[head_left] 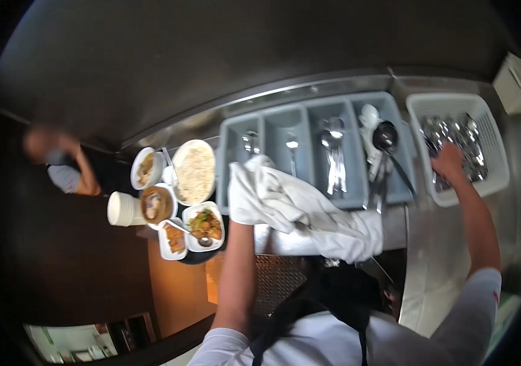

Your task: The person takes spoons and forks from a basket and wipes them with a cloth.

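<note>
A white cloth (297,207) covers my left hand, which is bunched in it over the front left of a grey cutlery tray (285,113). The fingers are hidden, and the cloth trails to the right across the tray's front edge. My right hand (448,160) reaches into a white plastic basket (497,137), its fingers closed among metal cutlery (471,143); which piece they grip is hard to make out. In the tray's compartments lie several metal spoons (332,152), white spoons (369,119) and a black ladle (385,135).
To the left, a dark round tray (198,257) carries a plate of rice (194,172), a bamboo steamer (156,205) and other dishes of food. Beside it are stacked white cups (123,209). Another person (68,168) stands at the far left. A steel counter (428,244) runs along the right.
</note>
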